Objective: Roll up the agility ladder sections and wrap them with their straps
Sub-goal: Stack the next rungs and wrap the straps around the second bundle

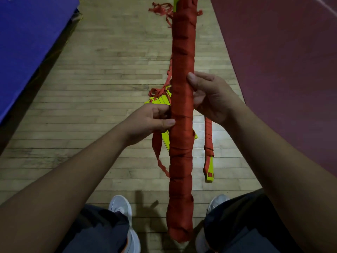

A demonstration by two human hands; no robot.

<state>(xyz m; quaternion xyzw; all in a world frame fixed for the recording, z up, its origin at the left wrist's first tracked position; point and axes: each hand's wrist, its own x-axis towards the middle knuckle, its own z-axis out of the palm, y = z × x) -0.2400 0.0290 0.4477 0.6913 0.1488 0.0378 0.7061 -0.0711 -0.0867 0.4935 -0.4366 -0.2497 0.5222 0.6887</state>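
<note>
The rolled ladder bundle (182, 52) runs as a long, thin column down the centre of the frame, held in the air above the floor. Red strap (182, 161) winds round it from end to end, and a sliver of yellow rung (176, 2) shows at the top edge.

It looks light, and stiff along its length because of the stacked plastic rungs. The webbing skin is soft and a little slack, so the coils could slide or loosen if they are squeezed unevenly. The best hold is probably near the middle, across several turns at once, with the free end kept taut.

Both hands sit there. The right hand (211, 97) clasps the bundle from the right, thumb laid on the front. The left hand (155, 123), slightly lower, grips it from the left with its thumb pressed on a coil. A loose tail (157, 143) of strap hangs below this hand. It seems to come out of the grip, though the fingers hide where it starts.

Behind the bundle, on the wooden floor (109, 79), lies an unwrapped section (160, 99) of yellow rungs. A strap-wound piece (209, 152) lies at centre right and a tangle of webbing (161, 9) near the top. A blue mat (27, 42) fills the upper left, a maroon mat (282, 61) fills the right, and white shoes (121, 205) show at the bottom.
</note>
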